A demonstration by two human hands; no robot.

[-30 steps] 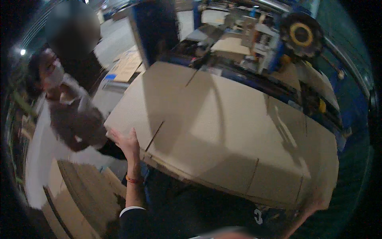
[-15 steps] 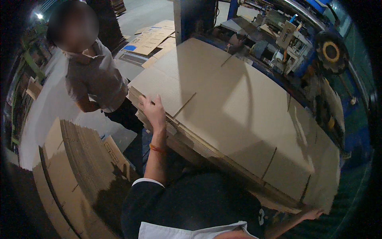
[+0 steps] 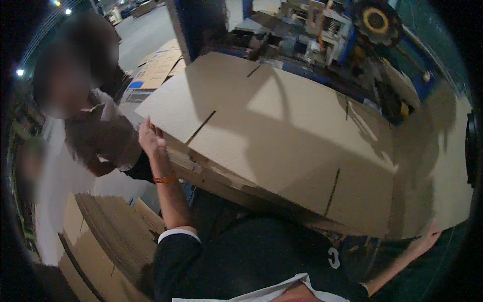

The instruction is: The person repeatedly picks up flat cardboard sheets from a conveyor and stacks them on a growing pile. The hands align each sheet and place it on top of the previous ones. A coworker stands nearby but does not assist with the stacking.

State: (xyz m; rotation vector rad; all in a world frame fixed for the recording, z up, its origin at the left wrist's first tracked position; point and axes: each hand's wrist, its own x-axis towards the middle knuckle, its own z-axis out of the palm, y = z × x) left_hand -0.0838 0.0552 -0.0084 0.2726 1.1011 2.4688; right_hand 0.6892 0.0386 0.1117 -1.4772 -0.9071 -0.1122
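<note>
A large flat cardboard sheet point(image 3: 292, 146) with dark slots cut along its edges spans the middle of the view. My left hand point(image 3: 152, 138), an orange band on its wrist, is closed at the sheet's left end. At the far right, my right hand point(image 3: 430, 238) grips the near edge of the end panel, which bends upward along a crease. Beneath the sheet lies a stack of cardboard point(image 3: 204, 173), and a gap shows between them along the near side. The fingers under the sheet are partly hidden.
A blue-framed machine point(image 3: 314, 40) with a dark toothed wheel point(image 3: 376, 20) stands behind the sheet. Another cardboard stack point(image 3: 93, 241) rises at lower left. A person in a brownish shirt point(image 3: 103, 136) stands close on the left, with others behind. Printed cardboard point(image 3: 158, 68) lies beyond.
Both hands have raised the top sheet off the stack, and its right end has swung up and outward. My right hand moved up and right. The view has also shifted.
</note>
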